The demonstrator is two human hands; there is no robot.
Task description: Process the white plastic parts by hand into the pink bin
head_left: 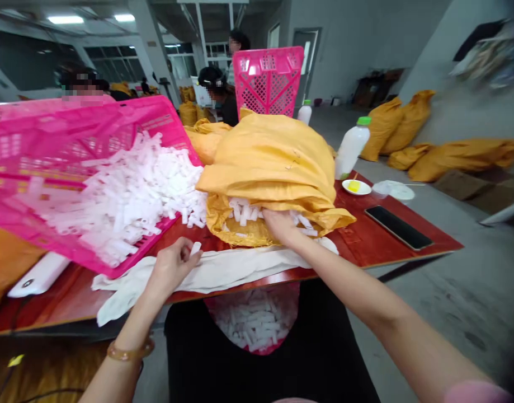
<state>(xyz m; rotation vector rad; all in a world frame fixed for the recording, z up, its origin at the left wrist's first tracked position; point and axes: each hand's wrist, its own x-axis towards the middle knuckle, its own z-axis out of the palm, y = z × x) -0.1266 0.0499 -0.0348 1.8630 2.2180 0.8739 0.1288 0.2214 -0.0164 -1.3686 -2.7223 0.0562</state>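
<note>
My left hand (173,266) is closed, pinching a short white plastic tube (196,247) between thumb and fingers over a white cloth (235,268). My right hand (279,225) reaches into the mouth of a yellow woven sack (273,151), among more white tubes (244,211). Its fingertips are hidden inside, so I cannot see whether they grip anything. On the left, a tilted pink plastic basket (173,120) holds a large heap of the same tubes. Below the table edge, a container between my knees holds several tubes (257,316) too.
A phone (397,226), a small dish (352,187) with something yellow and a green-capped bottle (354,143) stand on the red table (349,246). An upright pink basket (268,81) rises behind the sack. People sit beyond. Full yellow sacks (382,126) line the right wall.
</note>
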